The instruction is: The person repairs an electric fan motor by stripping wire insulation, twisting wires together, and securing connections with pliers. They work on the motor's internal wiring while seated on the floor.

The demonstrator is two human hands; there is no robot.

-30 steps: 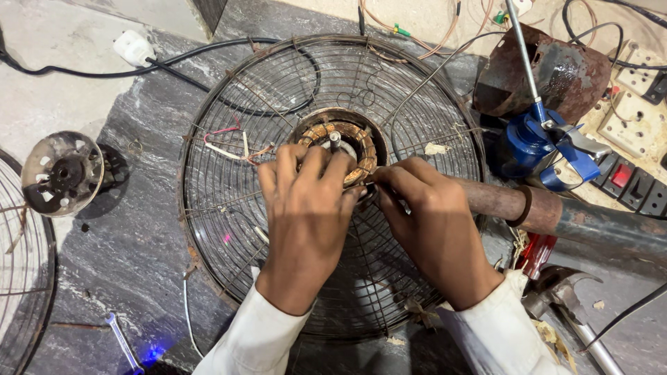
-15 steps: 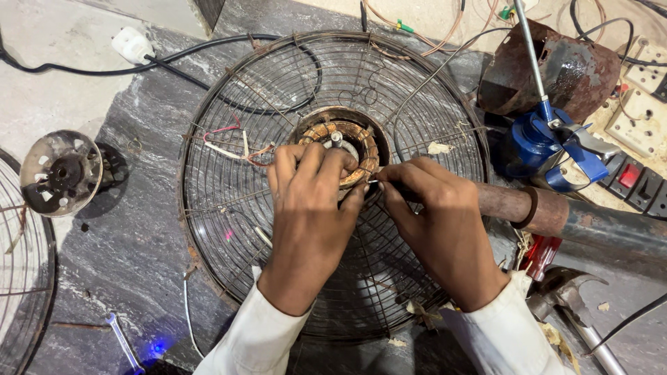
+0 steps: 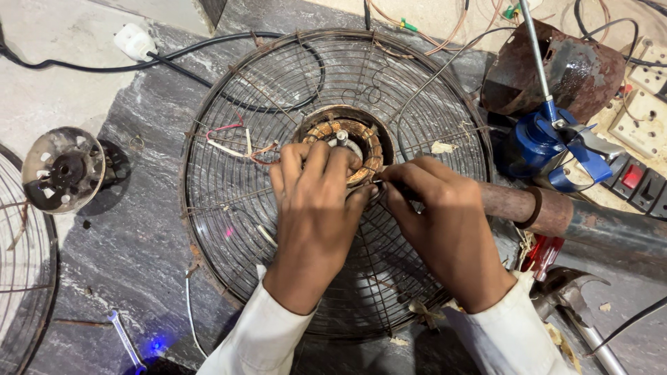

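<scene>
A round rusty wire fan guard point(image 3: 229, 132) lies flat on a dark stone slab. At its hub sits a fan motor stator with copper windings point(image 3: 347, 136). My left hand point(image 3: 316, 208) rests over the near side of the stator, fingers curled on its rim. Beside it, my right hand point(image 3: 445, 229) pinches something small and thin at the stator's right edge; what it is stays hidden by the fingers. Loose red and white wires point(image 3: 233, 142) trail left of the hub.
A round metal motor cover point(image 3: 62, 170) lies at the left, another wire guard point(image 3: 24, 278) at the far left edge. A blue tool point(image 3: 549, 142), a rusty can point(image 3: 563, 66), switch sockets point(image 3: 643, 177), a rusty pipe point(image 3: 556, 212) and a hammer point(image 3: 577, 298) crowd the right. A spanner point(image 3: 125, 340) lies near the bottom left.
Both hands stay on the stator; fingers have shifted only slightly. The view has drifted a little.
</scene>
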